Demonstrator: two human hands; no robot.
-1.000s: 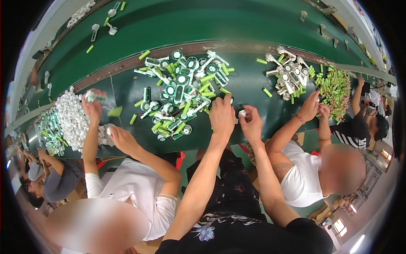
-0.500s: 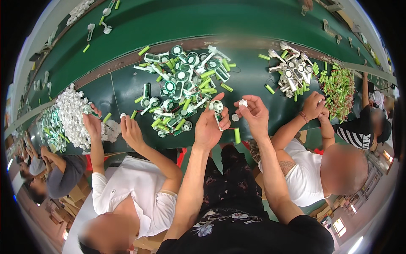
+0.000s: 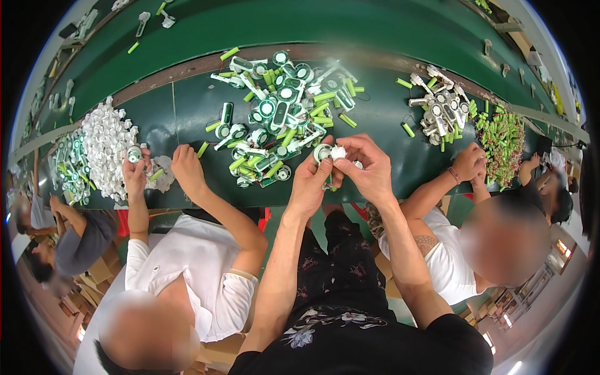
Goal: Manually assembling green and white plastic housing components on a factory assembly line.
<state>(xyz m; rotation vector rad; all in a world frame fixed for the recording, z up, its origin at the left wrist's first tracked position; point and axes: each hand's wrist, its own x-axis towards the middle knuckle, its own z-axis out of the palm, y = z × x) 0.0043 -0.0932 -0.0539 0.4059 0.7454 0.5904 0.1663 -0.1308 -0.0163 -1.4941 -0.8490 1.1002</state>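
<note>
My left hand is closed around a white-and-green plastic housing with a round head and a narrow handle, the head upward. My right hand pinches a small white plastic piece against the right side of that round head. The two hands meet in front of me, so fingers cover most of the handle. A second small white piece shows by the right hand's fingers, partly hidden. Just beyond my hands lies a heap of similar housings with wired green cylindrical cells.
The dark green bench has a raised brown edge. White pieces are piled at left; silvery housings and green cells lie at right. A co-worker sits close on each side, arms over the bench.
My hands have come together: the right hand has moved left, bringing its white piece up to the housing's round head. The view has shifted slightly.
</note>
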